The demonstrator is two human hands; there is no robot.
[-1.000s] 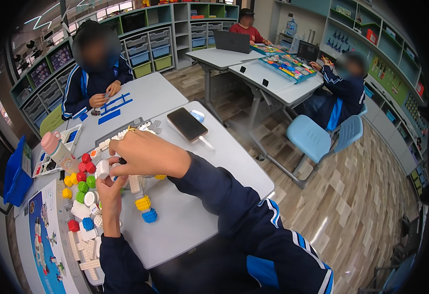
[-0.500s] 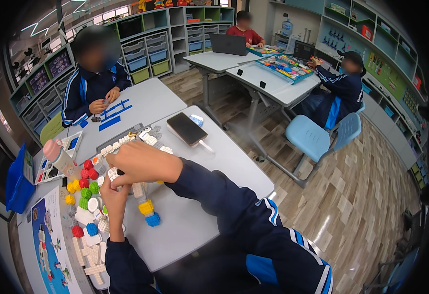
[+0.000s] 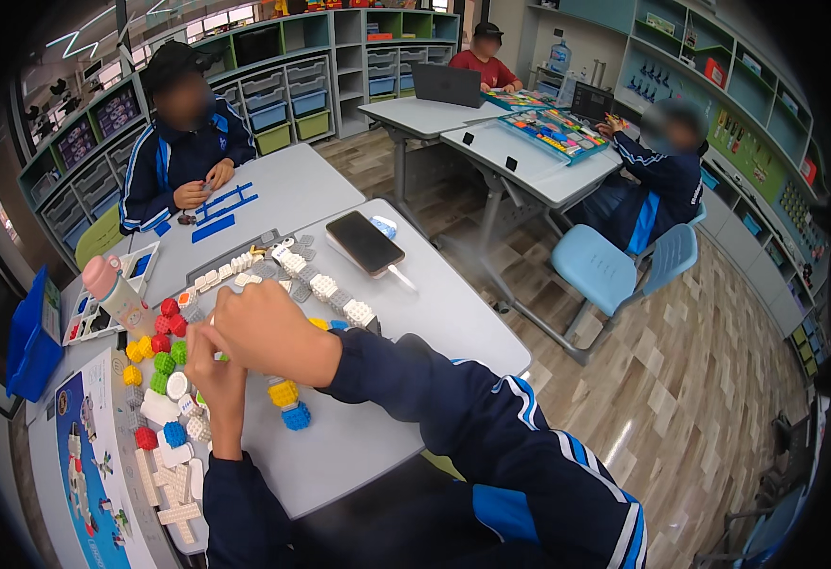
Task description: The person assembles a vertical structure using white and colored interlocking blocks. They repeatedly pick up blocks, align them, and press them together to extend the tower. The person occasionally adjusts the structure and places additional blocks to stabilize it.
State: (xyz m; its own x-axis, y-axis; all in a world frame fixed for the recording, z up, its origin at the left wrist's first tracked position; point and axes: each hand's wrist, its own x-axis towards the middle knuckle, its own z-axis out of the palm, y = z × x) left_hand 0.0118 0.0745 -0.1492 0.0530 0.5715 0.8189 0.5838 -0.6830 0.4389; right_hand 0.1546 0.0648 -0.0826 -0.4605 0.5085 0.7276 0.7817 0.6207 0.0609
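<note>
Both my hands meet above the near table. My left hand (image 3: 216, 375) is closed, its fingertips pressed up against my right hand (image 3: 273, 332), which is bent over from above with curled fingers. The white studded building block seen between them half a second ago is now covered by the fingers. Under my right hand, a yellow studded block (image 3: 284, 393) joins a blue one (image 3: 296, 416). Loose red blocks (image 3: 162, 324), green blocks (image 3: 163, 363) and white round pieces (image 3: 177, 384) lie left of my left hand. Behind my right hand runs a chain of white and grey blocks (image 3: 323, 286).
A phone (image 3: 365, 243) lies at the table's far side. At left stand a pink-capped bottle (image 3: 118, 296), a sorting tray (image 3: 93, 318) and a blue bin (image 3: 34, 346); a printed box (image 3: 93, 455) lies nearer. Across the table, a person (image 3: 188, 152) handles blue strips (image 3: 214, 228).
My hands have tilted and shifted slightly left, and the white block has gone out of sight behind the fingers. More of the white and grey chain shows behind my right hand.
</note>
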